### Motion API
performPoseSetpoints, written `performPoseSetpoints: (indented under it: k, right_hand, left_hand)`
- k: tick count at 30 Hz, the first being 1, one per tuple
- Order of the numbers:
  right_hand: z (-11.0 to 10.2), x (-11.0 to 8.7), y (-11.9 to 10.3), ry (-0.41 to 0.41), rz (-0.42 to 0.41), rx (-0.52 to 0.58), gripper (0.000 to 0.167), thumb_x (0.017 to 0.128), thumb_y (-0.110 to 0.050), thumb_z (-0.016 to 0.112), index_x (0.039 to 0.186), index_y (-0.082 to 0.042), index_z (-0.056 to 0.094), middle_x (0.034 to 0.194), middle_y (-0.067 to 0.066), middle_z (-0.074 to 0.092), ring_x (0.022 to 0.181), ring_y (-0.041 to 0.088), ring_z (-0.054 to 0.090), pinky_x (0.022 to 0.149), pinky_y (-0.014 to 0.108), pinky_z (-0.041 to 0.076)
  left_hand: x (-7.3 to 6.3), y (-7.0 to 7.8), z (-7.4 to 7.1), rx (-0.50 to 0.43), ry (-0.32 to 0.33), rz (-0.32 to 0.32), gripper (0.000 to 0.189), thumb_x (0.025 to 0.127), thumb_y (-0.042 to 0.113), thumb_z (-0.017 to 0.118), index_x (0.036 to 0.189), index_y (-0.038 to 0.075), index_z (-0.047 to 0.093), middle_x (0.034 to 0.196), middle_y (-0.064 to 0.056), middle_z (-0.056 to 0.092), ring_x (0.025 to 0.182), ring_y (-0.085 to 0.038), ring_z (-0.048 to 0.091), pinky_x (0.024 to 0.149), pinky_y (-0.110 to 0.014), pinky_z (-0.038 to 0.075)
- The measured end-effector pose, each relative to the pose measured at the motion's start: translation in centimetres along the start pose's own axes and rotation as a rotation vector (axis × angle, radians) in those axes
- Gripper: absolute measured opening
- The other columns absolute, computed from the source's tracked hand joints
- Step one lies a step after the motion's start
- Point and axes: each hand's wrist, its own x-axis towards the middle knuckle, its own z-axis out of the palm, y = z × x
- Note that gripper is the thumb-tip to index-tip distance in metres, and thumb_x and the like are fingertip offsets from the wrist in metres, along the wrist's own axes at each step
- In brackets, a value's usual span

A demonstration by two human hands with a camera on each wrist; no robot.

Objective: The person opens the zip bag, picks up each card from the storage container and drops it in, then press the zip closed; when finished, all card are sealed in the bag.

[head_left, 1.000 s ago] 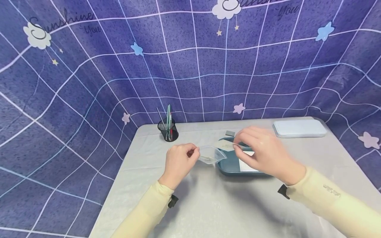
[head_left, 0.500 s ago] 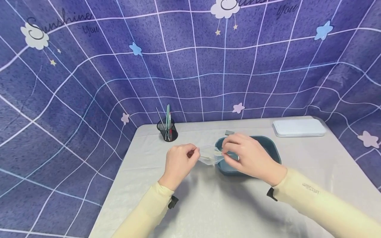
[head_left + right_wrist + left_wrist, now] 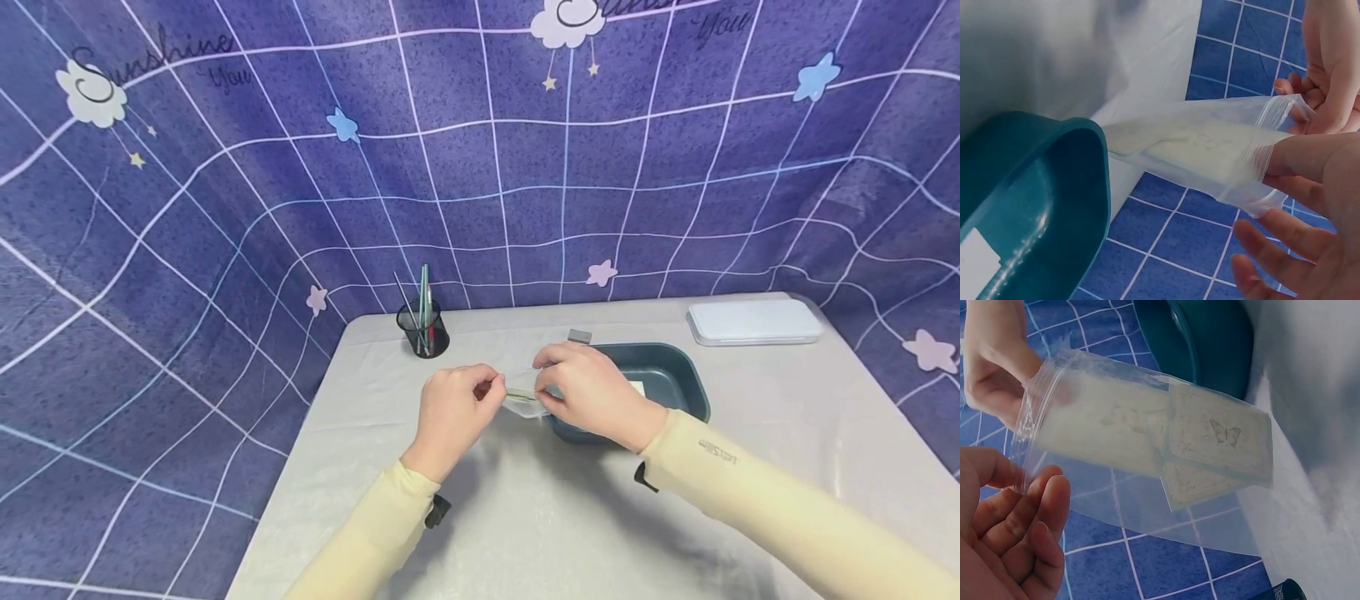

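My left hand [image 3: 453,412] pinches the zip edge of a clear zip-lock bag [image 3: 1141,509] at its mouth. Inside that bag lie cream paper cards [image 3: 1194,481], the top one printed with a butterfly. A longer cream card [image 3: 1100,422] reaches from the bag's mouth toward them. My right hand [image 3: 592,396] has its fingertips in the mouth and pinches this card's near end, as the right wrist view also shows. Its other fingers [image 3: 1272,259] lie outside the bag. Beside the bag is a teal tray [image 3: 678,362], partly hidden by my right hand, with a white card [image 3: 975,265] in it.
A black mesh pen cup [image 3: 427,333] with several pencils stands at the back left. Behind the tray lies a small grey block [image 3: 579,336]. At the back right is a pale flat case [image 3: 753,323]. A purple-blue patterned cloth [image 3: 480,183] hangs behind the table.
My right hand has moved left from above the tray to the bag, carrying the card into its mouth. My left hand has stayed in place, holding the bag's edge.
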Motion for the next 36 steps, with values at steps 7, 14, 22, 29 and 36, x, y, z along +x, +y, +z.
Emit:
performPoseSetpoints:
  k: [7,14,22,29,36]
  right_hand:
    - [1.0,0.9,0.1,-0.063,-0.005,-0.002,0.011,0.079,-0.007,0.084,0.076,-0.016,0.078,0.097,0.003,0.071,0.09,0.027,0.067,0.084,0.043,0.055]
    - [1.9,1.3,0.2,-0.082,-0.007,-0.028,0.022,0.077,-0.004,0.083,0.067,-0.019,0.07,0.085,-0.003,0.065,0.075,0.021,0.061,0.069,0.038,0.053]
    - [2.2,1.2,0.2,-0.06,-0.006,-0.065,0.029,0.075,-0.003,0.086,0.064,-0.021,0.066,0.075,-0.008,0.062,0.068,0.018,0.059,0.061,0.036,0.049]
    - [2.0,1.0,0.2,-0.049,-0.013,-0.057,0.021,0.077,-0.005,0.086,0.07,-0.019,0.072,0.081,-0.006,0.066,0.073,0.02,0.062,0.067,0.038,0.052]
    - [1.1,0.5,0.0,-0.027,-0.014,-0.036,0.016,0.079,-0.003,0.083,0.076,-0.017,0.075,0.089,-0.005,0.069,0.081,0.021,0.064,0.075,0.04,0.055]
  left_hand:
    - [0.1,0.0,0.1,0.002,0.01,0.015,0.015,0.088,0.015,0.069,0.076,0.019,0.077,0.065,0.015,0.066,0.055,-0.002,0.056,0.054,-0.028,0.044]
    - [0.2,0.3,0.0,0.0,0.019,0.022,0.014,0.086,0.015,0.07,0.075,0.019,0.076,0.065,0.014,0.066,0.055,-0.002,0.057,0.053,-0.028,0.044]
    - [0.2,0.3,0.1,-0.001,0.012,0.024,0.013,0.087,0.016,0.07,0.077,0.018,0.078,0.066,0.013,0.067,0.056,-0.002,0.058,0.054,-0.029,0.045]
    - [0.2,0.2,0.0,0.002,0.008,0.014,0.014,0.088,0.016,0.069,0.078,0.019,0.078,0.067,0.014,0.068,0.056,-0.002,0.058,0.054,-0.028,0.045]
    - [0.1,0.1,-0.1,0.007,0.017,0.014,0.013,0.087,0.017,0.07,0.077,0.018,0.078,0.066,0.013,0.067,0.056,-0.002,0.058,0.055,-0.029,0.046]
